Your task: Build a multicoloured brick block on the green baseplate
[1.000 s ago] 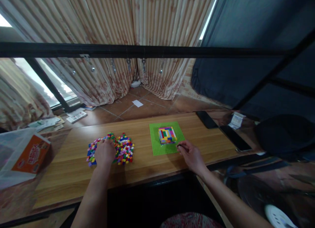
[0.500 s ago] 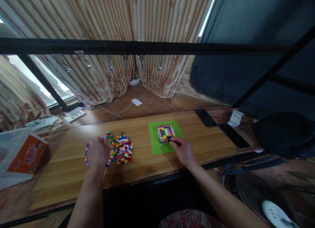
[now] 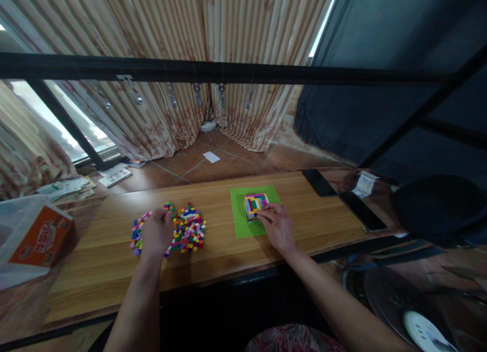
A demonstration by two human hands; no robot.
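Note:
A small block-built structure (image 3: pixel 253 203) of many colours stands on a green studded baseplate (image 3: pixel 240 225). At its near right edge is my right hand (image 3: pixel 279 227), thumb and fingers pinched on what looks like a small dark building brick (image 3: pixel 256 214). The fingers cover part of the structure's right side. Loose building bricks (image 3: pixel 190 227) of mixed colours lie in a spread pile on the left. Over the left part of that pile is my left hand (image 3: pixel 157 235), its fingers curled together. Whatever they may hold is hidden from view.
The wooden tabletop (image 3: pixel 216 250) carries everything. Two dark phones (image 3: pixel 318 182) lie at its right end, near a small white packet (image 3: pixel 364 183). A plastic bin (image 3: pixel 23 215) with an orange label stands left. A black bar (image 3: pixel 243 72) crosses beyond the table.
My right hand has shifted slightly left and away from me, over the structure's near edge. My left hand has moved slightly right above the pile, its fingers more curled.

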